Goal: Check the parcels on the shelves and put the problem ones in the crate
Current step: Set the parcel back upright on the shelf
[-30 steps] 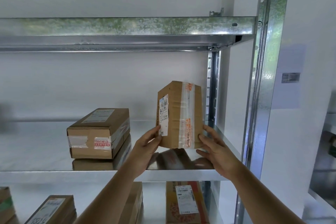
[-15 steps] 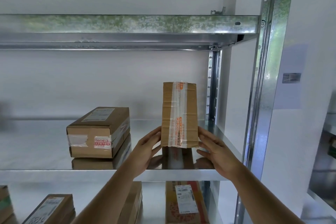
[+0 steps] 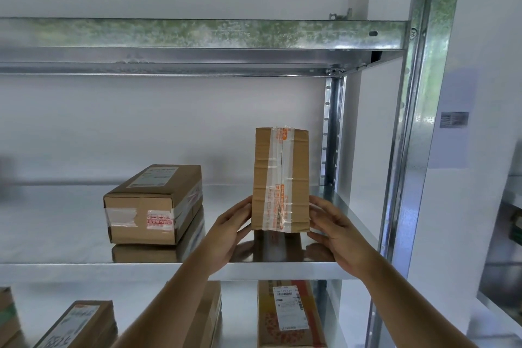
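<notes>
A tall brown cardboard parcel (image 3: 281, 178) stands on end on the metal shelf (image 3: 56, 234), its taped seam with red print facing me. My left hand (image 3: 228, 227) holds its lower left side and my right hand (image 3: 332, 224) holds its lower right side, fingers laid along the cardboard. A second brown parcel (image 3: 154, 205) lies flat on the same shelf to the left, label on top, clear tape across its front. No crate is in view.
The shelf above (image 3: 197, 34) overhangs the parcels. A steel upright (image 3: 418, 121) bounds the right side. On the shelf below sit several more parcels, one with a white label (image 3: 288, 308) under my hands and another (image 3: 76, 325) at lower left.
The upright parcel has been turned between my hands: its white label side faced me a second ago, and now only the taped seam side shows. Both hands stay at its base.
</notes>
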`<move>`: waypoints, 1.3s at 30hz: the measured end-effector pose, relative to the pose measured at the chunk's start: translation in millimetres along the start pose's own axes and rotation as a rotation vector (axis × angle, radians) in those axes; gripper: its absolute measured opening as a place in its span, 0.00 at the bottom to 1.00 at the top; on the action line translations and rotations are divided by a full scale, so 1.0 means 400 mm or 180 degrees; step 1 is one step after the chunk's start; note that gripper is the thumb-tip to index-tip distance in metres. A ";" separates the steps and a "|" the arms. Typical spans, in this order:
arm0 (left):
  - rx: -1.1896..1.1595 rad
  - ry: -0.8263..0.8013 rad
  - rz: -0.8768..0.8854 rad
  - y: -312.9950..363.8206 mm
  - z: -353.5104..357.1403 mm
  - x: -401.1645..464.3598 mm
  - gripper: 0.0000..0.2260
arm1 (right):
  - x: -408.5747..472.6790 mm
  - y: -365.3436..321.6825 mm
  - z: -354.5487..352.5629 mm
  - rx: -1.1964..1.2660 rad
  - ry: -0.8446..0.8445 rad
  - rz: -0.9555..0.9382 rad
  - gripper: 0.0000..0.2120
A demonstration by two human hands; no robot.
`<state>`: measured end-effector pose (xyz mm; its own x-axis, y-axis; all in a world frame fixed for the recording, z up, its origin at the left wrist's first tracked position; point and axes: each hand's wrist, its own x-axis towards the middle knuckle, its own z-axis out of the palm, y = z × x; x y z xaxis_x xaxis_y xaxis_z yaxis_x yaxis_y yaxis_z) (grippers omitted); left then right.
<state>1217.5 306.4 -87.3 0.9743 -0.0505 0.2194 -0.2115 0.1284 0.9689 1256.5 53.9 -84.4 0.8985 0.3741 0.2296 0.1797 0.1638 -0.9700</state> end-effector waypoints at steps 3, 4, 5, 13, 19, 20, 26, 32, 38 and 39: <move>0.0190 -0.0053 0.0017 0.010 0.012 -0.014 0.20 | -0.001 -0.001 0.004 0.0021 -0.0017 -0.0001 0.23; 0.0267 -0.0116 0.0071 0.011 0.014 -0.017 0.21 | -0.001 0.000 0.004 0.0015 -0.0045 0.0006 0.24; 0.0340 -0.0190 0.0134 0.012 0.015 -0.020 0.20 | -0.001 0.000 0.003 0.0001 -0.0076 0.0019 0.25; 0.0037 -0.0422 0.0289 0.020 0.017 -0.029 0.20 | 0.015 0.006 -0.012 0.0224 -0.0115 0.0323 0.55; -0.0626 -0.0018 0.0236 0.000 -0.008 -0.008 0.17 | 0.006 -0.001 0.000 0.0066 -0.0119 0.0031 0.34; -0.0728 0.0068 0.0256 -0.005 -0.014 -0.002 0.17 | 0.006 0.000 0.000 0.0076 -0.0024 -0.0007 0.34; -0.0223 0.0468 0.0475 -0.028 -0.020 0.023 0.16 | 0.002 -0.002 -0.003 0.0182 0.0091 -0.0115 0.26; -0.0478 0.0773 0.0059 -0.002 0.006 0.005 0.14 | 0.008 0.005 -0.006 0.0116 0.0226 0.0051 0.20; -0.0424 0.0793 -0.0511 0.034 0.036 -0.019 0.13 | 0.017 0.013 -0.014 0.0132 0.0304 0.0018 0.16; -0.0455 0.0775 -0.0522 0.040 0.040 -0.022 0.13 | 0.018 0.015 -0.014 0.0112 0.0285 0.0022 0.17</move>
<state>1204.1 293.1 -71.9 0.9880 0.1541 0.0111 -0.0540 0.2767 0.9594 1266.2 52.5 -89.0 0.9322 0.2925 0.2132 0.1605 0.1941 -0.9678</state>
